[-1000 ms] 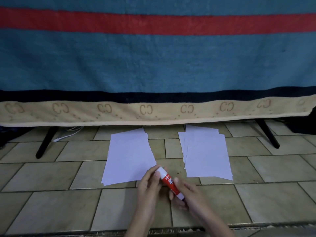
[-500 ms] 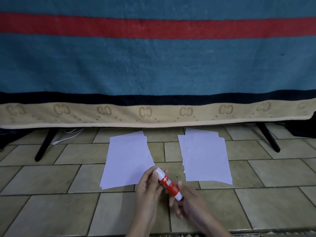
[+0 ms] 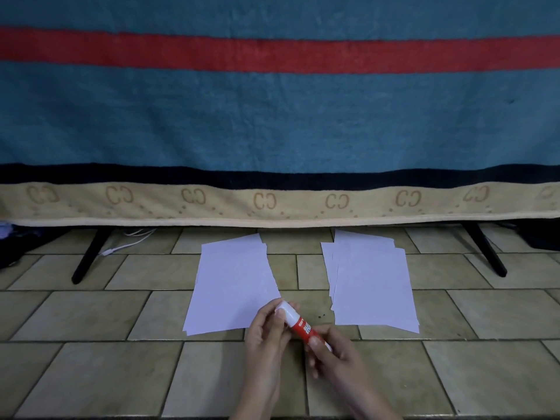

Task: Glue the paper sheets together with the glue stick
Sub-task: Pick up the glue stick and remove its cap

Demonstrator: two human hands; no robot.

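Note:
A red and white glue stick is held slanted between both hands above the tiled floor. My left hand pinches its white cap end at the upper left. My right hand grips the lower, red end of the tube. Two small stacks of white paper lie flat on the floor: the left stack just beyond my left hand, the right stack farther right. The cap sits on the stick.
A blue, red and beige blanket hangs across the back over a black-legged frame, its other leg at the right. A white cable lies under it at the left. Beige floor tiles surround the papers.
The view has tilted slightly, so the hands and papers sit lower in the frame. Both hands keep hold of the glue stick, which has hardly shifted between them.

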